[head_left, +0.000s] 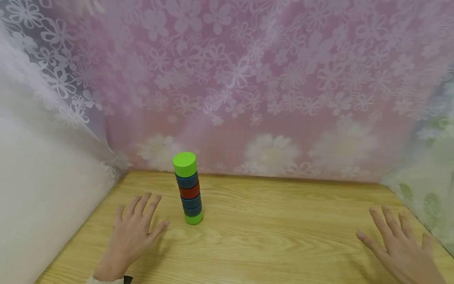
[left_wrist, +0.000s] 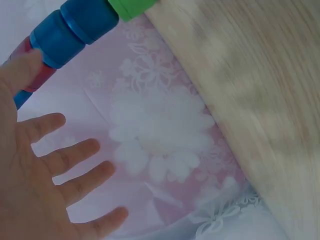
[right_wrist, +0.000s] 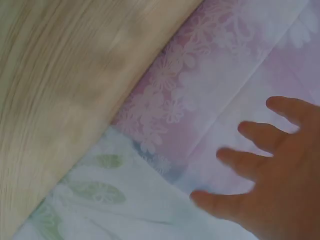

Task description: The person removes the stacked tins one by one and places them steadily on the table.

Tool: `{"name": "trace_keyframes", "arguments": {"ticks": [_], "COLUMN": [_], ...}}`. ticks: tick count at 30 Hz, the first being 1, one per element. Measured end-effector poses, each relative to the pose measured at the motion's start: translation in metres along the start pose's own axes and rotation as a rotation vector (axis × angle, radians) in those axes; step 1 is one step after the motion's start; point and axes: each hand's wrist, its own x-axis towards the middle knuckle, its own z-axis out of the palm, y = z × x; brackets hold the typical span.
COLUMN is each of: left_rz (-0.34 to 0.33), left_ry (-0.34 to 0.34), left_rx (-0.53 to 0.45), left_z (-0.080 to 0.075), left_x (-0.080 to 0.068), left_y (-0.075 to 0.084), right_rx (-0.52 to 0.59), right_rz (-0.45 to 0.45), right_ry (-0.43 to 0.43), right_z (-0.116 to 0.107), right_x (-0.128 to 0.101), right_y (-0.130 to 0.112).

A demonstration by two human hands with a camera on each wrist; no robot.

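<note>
A tall stack of round pieces (head_left: 189, 192) stands upright on the wooden table, left of the middle. Its top and bottom pieces are bright green, with blue pieces and one red piece between them. To the left of the stack, my left hand (head_left: 133, 232) is spread palm down, thumb toward the stack and apart from it. In the left wrist view the blue part of the stack (left_wrist: 75, 30) shows beyond the thumb. My right hand (head_left: 404, 246), fingers spread, is far off at the right side and holds nothing. The right wrist view shows its fingers (right_wrist: 245, 162) apart.
A wood-grain table (head_left: 276, 221) spans the front. Behind it hangs a pink curtain (head_left: 269, 86) with white flowers, meeting the table's back edge. A white wall-like surface (head_left: 42, 189) borders the left, and a pale cloth with green leaves (head_left: 425, 189) hangs at the right.
</note>
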Motion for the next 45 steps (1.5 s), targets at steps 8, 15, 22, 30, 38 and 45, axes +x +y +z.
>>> {"name": "trace_keyframes", "arguments": {"ticks": [8,15,22,30,38,45], "left_rz": [0.032,0.015,-0.029,-0.090,-0.104,-0.143], "left_ry": [0.086,0.125,0.150,0.111,0.131,0.127], "left_rx": [-0.104,-0.172,-0.216,-0.277,-0.320,-0.352], "left_z": [-0.003,-0.005,-0.003,-0.005,-0.006,-0.006], "left_x": [0.013,0.024,0.028,0.032,0.038,0.042], "left_y": [0.005,0.005,0.003,0.011,0.017,0.019], "right_rx": [0.067,0.188,0.282,0.368,0.469,0.513], "right_rz": [-0.073,-0.063,-0.057,-0.056,-0.114,-0.101], "right_ry": [0.288,0.344,0.352,0.341,0.364,0.325], "right_z": [-0.010,-0.026,-0.033,-0.033,-0.032,-0.033], "right_x": [0.010,0.030,0.041,0.048,0.061,0.074], "right_y": [-0.019,-0.029,-0.044,-0.061,-0.085,-0.109]}}
